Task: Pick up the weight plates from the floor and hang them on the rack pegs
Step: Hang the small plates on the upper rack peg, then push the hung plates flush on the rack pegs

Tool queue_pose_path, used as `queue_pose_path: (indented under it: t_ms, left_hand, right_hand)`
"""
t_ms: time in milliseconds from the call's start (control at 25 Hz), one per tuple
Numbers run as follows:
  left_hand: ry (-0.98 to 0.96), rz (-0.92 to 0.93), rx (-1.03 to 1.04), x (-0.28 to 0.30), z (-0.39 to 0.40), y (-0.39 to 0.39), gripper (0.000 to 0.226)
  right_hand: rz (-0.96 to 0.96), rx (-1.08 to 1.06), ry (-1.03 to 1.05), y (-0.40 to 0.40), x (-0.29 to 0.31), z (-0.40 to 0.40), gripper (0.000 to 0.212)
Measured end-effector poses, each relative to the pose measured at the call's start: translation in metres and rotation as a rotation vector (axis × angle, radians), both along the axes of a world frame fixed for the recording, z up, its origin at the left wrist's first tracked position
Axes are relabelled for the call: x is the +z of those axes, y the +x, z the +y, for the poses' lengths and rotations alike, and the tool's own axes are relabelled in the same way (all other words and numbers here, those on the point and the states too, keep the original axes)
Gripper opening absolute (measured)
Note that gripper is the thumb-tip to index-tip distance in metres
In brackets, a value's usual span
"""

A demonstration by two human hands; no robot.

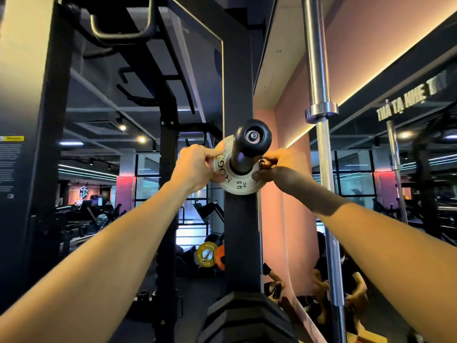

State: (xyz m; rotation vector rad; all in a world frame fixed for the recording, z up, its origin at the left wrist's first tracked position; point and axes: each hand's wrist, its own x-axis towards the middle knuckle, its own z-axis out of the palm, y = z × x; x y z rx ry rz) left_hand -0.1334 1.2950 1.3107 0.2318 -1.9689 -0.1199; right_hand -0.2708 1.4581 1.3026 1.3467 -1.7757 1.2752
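The left hand [197, 167] and right hand [277, 167] pinch opposite edges of a small white plate [237, 185] already threaded on the black peg [247, 149] — pushed against the rack upright [241, 231]. This plate looks nearly hung; only letting go remains — other plates are out of view.

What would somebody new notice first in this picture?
Dead centre, the left hand and right hand pinch a small white plate marked 0.5 kg, already threaded onto a black peg on the dark upright post. Just right stands a shiny barbell.
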Motion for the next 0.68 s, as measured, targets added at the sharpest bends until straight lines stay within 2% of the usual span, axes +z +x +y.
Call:
queue_pose_path:
  t_ms: [80, 160, 240, 360, 480, 560, 680]
  left_hand:
    - [-0.031, -0.008, 0.041, 0.0, -0.003, -0.001, 0.046]
    - [-0.08, -0.049, 0.107, -0.001, 0.009, 0.003, 0.027]
    - [-0.14, -0.166, 0.198, -0.001, 0.027, 0.012, 0.022]
    - [-0.111, -0.261, 0.173, -0.01, 0.044, 0.035, 0.058]
    - [0.013, -0.296, 0.129, -0.04, 0.05, 0.063, 0.09]
    - [0.078, -0.354, 0.133, -0.063, 0.054, 0.082, 0.096]
    - [0.165, -0.411, 0.079, -0.102, 0.073, 0.113, 0.09]
  right_hand:
    - [0.024, -0.013, 0.014, -0.003, 0.001, -0.001, 0.029]
    - [0.058, -0.064, 0.03, 0.002, 0.0, -0.001, 0.017]
    - [0.147, -0.125, 0.084, 0.014, -0.001, 0.003, 0.01]
    - [0.189, -0.053, 0.116, 0.032, -0.006, 0.013, 0.025]
    - [-0.009, -0.005, 0.069, 0.045, -0.031, 0.023, 0.054]
    - [-0.081, -0.043, 0.082, 0.053, -0.053, 0.032, 0.06]
    - [-0.127, -0.095, 0.207, 0.075, -0.094, 0.061, 0.063]
